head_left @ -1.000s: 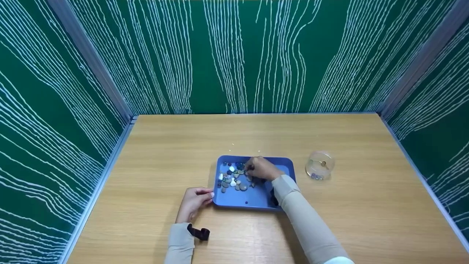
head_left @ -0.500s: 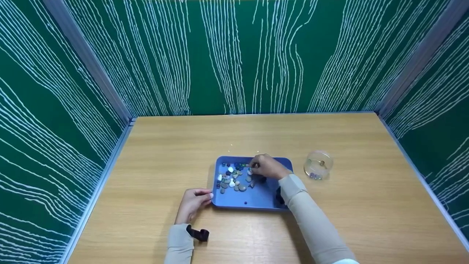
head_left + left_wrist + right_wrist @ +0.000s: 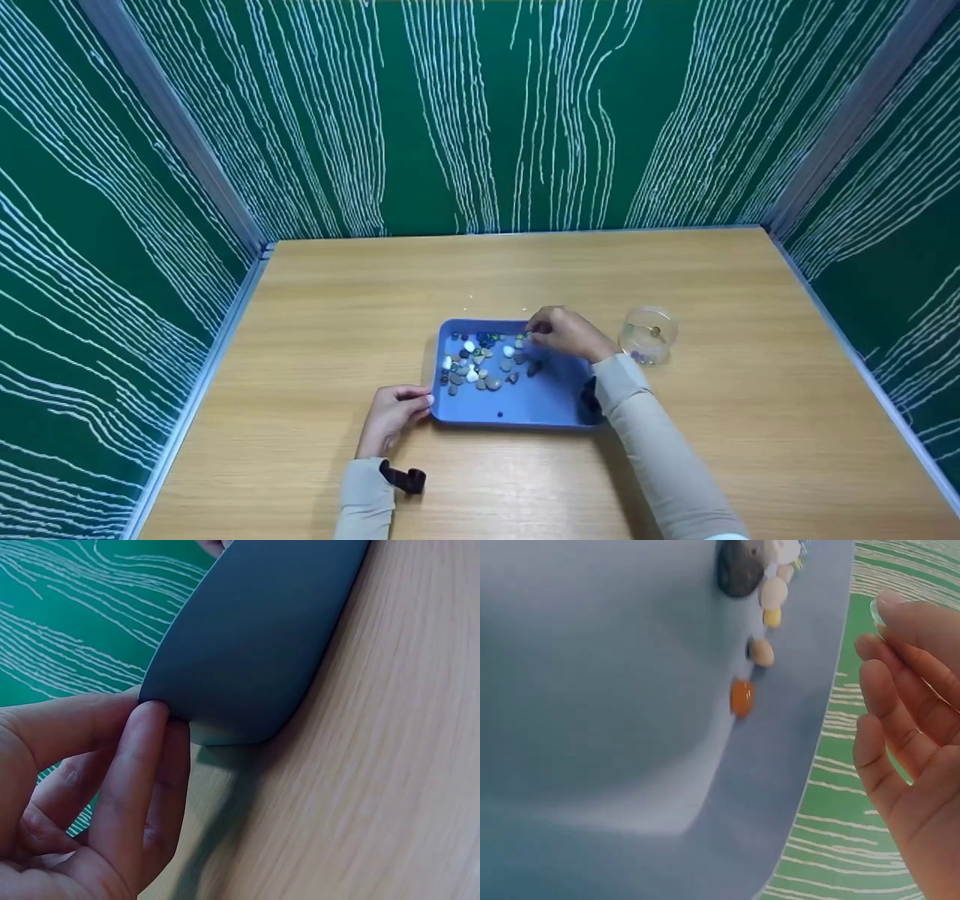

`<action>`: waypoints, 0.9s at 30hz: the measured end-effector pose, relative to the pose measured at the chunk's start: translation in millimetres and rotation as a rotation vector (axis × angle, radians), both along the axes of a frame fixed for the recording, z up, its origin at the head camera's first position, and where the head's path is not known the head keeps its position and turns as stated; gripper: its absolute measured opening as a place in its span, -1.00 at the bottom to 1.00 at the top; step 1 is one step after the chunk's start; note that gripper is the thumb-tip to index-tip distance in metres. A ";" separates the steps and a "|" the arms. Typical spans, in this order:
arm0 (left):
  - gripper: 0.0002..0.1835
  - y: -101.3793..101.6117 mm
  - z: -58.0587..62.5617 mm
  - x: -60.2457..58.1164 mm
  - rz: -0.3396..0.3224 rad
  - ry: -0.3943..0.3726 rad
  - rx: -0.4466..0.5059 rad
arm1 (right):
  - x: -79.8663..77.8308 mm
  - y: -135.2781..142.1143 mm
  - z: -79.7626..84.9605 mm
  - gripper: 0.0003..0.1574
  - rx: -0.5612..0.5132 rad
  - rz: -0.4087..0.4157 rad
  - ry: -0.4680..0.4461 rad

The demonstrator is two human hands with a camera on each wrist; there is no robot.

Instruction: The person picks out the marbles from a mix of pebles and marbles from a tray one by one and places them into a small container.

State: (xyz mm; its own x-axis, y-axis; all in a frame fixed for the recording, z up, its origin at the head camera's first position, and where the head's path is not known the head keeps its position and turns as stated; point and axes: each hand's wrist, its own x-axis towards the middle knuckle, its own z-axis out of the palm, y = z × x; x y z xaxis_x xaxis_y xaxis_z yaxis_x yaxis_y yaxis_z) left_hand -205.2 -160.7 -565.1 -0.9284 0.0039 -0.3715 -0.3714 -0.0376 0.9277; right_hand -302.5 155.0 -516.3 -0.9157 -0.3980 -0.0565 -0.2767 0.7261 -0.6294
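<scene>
A blue tray (image 3: 540, 403) holds mixed stones and beads, mostly gathered in its left half. My left hand (image 3: 391, 416) pinches the near left corner of the rim between thumb and fingers, as the left wrist view shows close up. Over the tray's far edge, my right hand (image 3: 571, 332) pinches a small clear glass bead (image 3: 875, 613) between thumb and forefinger. Below that hand, in the right wrist view, lie an orange bead (image 3: 742, 697), a tan pebble (image 3: 761, 652) and a dark stone (image 3: 739, 570).
Right of the tray stands a round clear container (image 3: 649, 330) with a few purple beads at its bottom. Tiny white bits (image 3: 465, 309) lie on the table (image 3: 360, 300) behind the tray. Green walls with white lines enclose the table. A dark strap (image 3: 405, 478) hangs at my left wrist.
My right hand has moved right, from over the stones toward the tray's far right edge, uncovering a white stone and others. My left hand keeps its hold on the corner.
</scene>
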 end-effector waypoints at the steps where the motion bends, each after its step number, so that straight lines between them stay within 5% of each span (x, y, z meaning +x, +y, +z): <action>1: -0.69 -0.1 0.1 -0.2 -0.002 -0.002 0.000 | 0.2 2.9 0.2 -0.79 -0.007 0.000 0.006; 27: -0.69 -0.2 -0.5 -0.2 -0.001 -0.008 0.004 | 12.7 83.2 14.0 -0.82 -0.019 -0.129 0.037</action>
